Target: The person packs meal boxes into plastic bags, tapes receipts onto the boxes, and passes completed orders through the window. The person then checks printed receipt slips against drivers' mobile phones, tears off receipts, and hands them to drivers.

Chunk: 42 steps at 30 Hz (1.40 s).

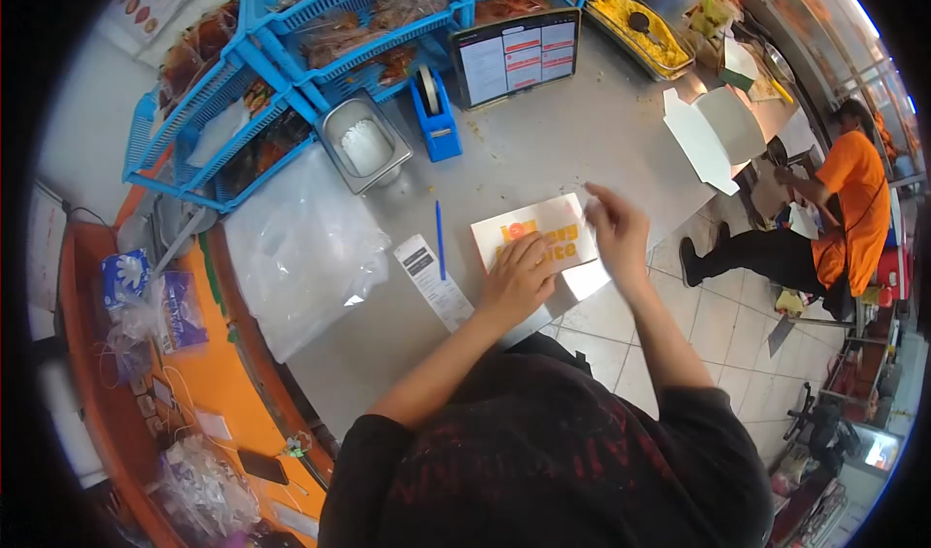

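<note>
A white box with yellow lettering (490, 230) lies on the metal table in front of me. My left hand (524, 274) rests on its top with the fingers spread over the lettering. My right hand (619, 233) is at the box's right end, fingers bent and somewhat blurred; whether it grips anything there I cannot tell. A white flap or paper (586, 279) shows below the box, near the table edge. Left of the box lie a printed receipt (433, 281) and a blue pen (440, 241).
Blue baskets (281, 63) of packets, a metal container (364, 145), a blue tape dispenser (438, 121), a tablet (517, 58) and a tray of yellow food (640, 32) line the back. Plastic bags (301, 247) lie left, an open box (713, 131) right. Another person (858, 204) works at right.
</note>
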### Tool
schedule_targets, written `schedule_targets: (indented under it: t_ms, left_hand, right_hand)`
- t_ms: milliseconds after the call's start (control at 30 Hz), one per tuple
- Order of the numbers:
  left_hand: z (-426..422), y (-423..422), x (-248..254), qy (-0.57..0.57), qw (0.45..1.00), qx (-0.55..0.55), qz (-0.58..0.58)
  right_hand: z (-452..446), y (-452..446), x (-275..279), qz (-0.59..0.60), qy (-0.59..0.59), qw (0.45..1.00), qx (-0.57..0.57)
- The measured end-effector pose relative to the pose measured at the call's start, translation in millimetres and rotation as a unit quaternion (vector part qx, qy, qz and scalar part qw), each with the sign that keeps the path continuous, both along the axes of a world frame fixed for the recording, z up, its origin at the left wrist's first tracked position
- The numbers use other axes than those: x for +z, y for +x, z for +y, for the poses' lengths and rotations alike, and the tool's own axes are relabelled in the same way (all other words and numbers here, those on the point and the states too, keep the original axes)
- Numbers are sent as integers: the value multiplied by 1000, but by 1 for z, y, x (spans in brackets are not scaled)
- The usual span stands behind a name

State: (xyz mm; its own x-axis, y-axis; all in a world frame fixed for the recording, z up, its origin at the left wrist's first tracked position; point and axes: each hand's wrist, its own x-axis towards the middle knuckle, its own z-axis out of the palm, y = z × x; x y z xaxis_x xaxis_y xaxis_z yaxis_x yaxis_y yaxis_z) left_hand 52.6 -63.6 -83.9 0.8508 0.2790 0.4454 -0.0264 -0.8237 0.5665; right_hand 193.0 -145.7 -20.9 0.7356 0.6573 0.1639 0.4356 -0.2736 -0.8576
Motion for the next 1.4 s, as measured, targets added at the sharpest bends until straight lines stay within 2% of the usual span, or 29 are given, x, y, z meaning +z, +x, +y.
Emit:
schedule_targets:
  t_ms: [33,100,133,200,300,400,467,500,567,600,633,667,733,767,800,833,900,933,967,1000,1033,1100,1133,1200,1233,1300,1333,1367,1400]
  left_hand:
    - [0,0,-1,-3,1000,-1,0]
    - [0,-2,-4,-6,1000,8,14]
    - [1,-3,-3,-8,1000,10,14]
    - [2,-4,0,56,998,-10,-4]
    - [2,-4,3,76,997,-22,-8]
    - [3,-4,4,19,999,-23,36]
    - [1,-4,-1,-1,999,-18,42]
    - [2,-5,-2,-21,999,-17,41]
    - [10,-11,7,-32,999,5,38]
    - [19,-15,8,-175,981,-57,68]
    - [24,-19,10,-315,937,-119,90]
    - [30,-30,7,-275,961,-40,-12]
    - [60,-61,-3,-200,952,208,-104]
    - [71,-75,-1,-72,940,332,-25]
    - [76,-86,8,55,892,445,54]
    - [77,-100,-2,57,892,445,48]
    - [80,-116,-34,77,918,364,137]
    - [81,-115,-30,81,920,361,127]
    - [81,-113,-25,35,914,384,128]
    - [80,-112,-19,-11,905,406,128]
    - [81,-112,-13,-7,906,407,117]
    - [80,-117,-5,-27,914,399,76]
    - [80,-120,-4,-22,912,403,69]
    - [80,-125,-1,-318,870,372,-58]
    - [79,-126,1,-314,870,375,-63]
    - [79,-131,9,-402,822,345,-209]
    - [80,-137,11,-412,825,326,-208]
    - [85,-136,17,-409,825,326,-216]
    - [84,-134,24,-457,794,314,-249]
  right_hand:
    - [-19,-13,-9,67,-58,996,13]
    - [-41,-40,-23,258,26,966,-4]
    - [-45,-43,-31,296,26,955,-14]
    - [-46,-50,-36,316,32,948,-23]
    - [-43,-53,-50,326,36,944,-26]
    - [-42,-55,-66,332,31,942,-36]
    - [-46,-54,-78,176,-8,984,-5]
    - [-42,-60,-64,108,-17,994,-21]
    - [-48,-50,-95,-170,1,982,86]
    - [-51,-49,-97,-167,9,981,99]
    - [-55,-47,-98,-185,-35,976,107]
    - [-55,-44,-98,-208,-76,969,111]
    - [-58,-46,-94,-199,-22,974,111]
    - [-56,-47,-89,-188,22,977,103]
    - [-50,-50,-81,-175,50,980,84]
    - [-40,-52,-69,-180,54,979,83]
    - [0,-50,-43,-106,83,988,76]
    - [30,-50,-35,-49,112,991,60]
    - [62,-46,-27,9,139,989,45]
    - [97,-34,-35,15,149,987,53]
    - [135,-20,-53,21,161,985,63]
    - [198,-1,-80,-10,83,996,34]
    - [215,5,-84,-15,90,995,39]
    - [240,11,-85,164,-74,981,67]
    - [242,11,-86,161,-70,982,72]
    - [231,4,-93,290,58,955,22]
    - [227,-1,-105,287,63,956,28]
    - [222,-5,-127,203,82,976,12]
    - [217,-5,-138,119,95,988,-4]
